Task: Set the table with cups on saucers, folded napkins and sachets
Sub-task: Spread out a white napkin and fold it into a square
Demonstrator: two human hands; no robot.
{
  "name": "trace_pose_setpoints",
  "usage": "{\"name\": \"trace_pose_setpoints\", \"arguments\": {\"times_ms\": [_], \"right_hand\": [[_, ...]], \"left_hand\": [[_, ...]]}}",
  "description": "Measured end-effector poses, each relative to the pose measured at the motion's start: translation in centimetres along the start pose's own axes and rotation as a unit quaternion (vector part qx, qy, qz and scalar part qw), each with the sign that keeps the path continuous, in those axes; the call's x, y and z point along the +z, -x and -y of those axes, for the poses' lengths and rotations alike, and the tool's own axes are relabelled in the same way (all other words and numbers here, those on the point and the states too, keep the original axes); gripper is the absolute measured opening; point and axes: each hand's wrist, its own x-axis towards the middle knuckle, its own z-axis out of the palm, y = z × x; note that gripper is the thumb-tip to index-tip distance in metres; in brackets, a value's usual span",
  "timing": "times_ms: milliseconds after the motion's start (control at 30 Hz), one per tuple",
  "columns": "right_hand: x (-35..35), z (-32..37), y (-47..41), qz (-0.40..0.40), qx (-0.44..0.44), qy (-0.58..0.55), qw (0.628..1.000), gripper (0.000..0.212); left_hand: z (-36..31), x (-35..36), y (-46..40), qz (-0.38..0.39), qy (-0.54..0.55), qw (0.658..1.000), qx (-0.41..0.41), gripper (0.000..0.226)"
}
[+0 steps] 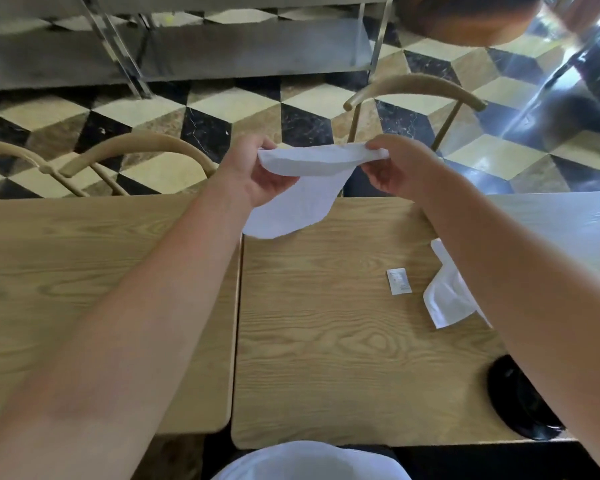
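We start with the desk [326,341], two pale wood tops pushed together with a seam between them, and curved wooden chairs [136,150] on the far side over a checkered floor [205,116]. At the right near edge a dark round object [513,400] shows beside our right arm; we cannot tell whether it is a saucer. A second white napkin [447,299] lies crumpled on the right top, partly under that arm, with a small sachet [398,280] flat just beside it. No cup is visible. Above the far edge of the desk we hold the napkin [298,188] in the air: the left hand [257,171] pinches its left end, fingers curled beneath, and the right hand [395,164] pinches the right end, so the top edge is stretched between them and the rest hangs down. We judge this to be the folding step, early in the task. Next we need to bring the edges together evenly, crease the napkin, and lay it flat at a place setting.
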Motion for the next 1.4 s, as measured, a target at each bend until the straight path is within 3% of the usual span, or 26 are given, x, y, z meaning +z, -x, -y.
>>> {"name": "trace_pose_setpoints", "arguments": {"times_ms": [167,300,467,633,767,900,1033,1200,1267,1400], "right_hand": [[-0.5,-2.1,4.4,0.008,-0.025,-0.038,0.999,0.016],[-2.5,-7.9,7.6,-0.012,0.030,-0.025,0.999,0.016],[-5.2,-19.4,11.3,-0.060,0.135,-0.048,0.988,0.012],[-7.5,-29.2,14.4,-0.103,0.220,0.092,0.966,0.015],[-8.9,-34.3,17.5,-0.111,0.296,0.145,0.937,0.021],[-9.7,-36.4,19.9,-0.079,0.371,0.174,0.909,0.021],[-9.4,-35.4,19.3,-0.032,0.359,0.230,0.904,0.016],[-7.1,-31.4,15.7,-0.026,0.229,0.175,0.957,0.018],[-6.3,-29.6,13.8,-0.006,0.224,0.114,0.968,0.016],[-4.8,-26.8,9.7,0.007,0.216,0.018,0.976,0.017]], "left_hand": [[2.1,-2.3,3.1,-0.004,-0.069,0.997,0.016,0.019],[7.3,-6.1,5.7,-0.050,-0.169,0.984,0.001,0.028],[16.2,-13.1,8.6,-0.086,-0.203,0.970,-0.106,0.011],[24.4,-18.9,11.9,-0.148,-0.216,0.943,-0.204,0.007],[28.8,-22.2,15.2,-0.158,-0.214,0.913,-0.310,0.017],[29.7,-24.2,17.1,-0.144,-0.241,0.865,-0.415,0.008],[28.1,-24.7,16.2,-0.154,-0.204,0.889,-0.381,0.011],[24.9,-22.6,13.1,-0.184,-0.207,0.931,-0.239,0.014],[23.5,-21.7,11.6,-0.188,-0.142,0.942,-0.237,0.013],[20.7,-21.2,8.9,-0.208,0.012,0.950,-0.231,0.032]]}}
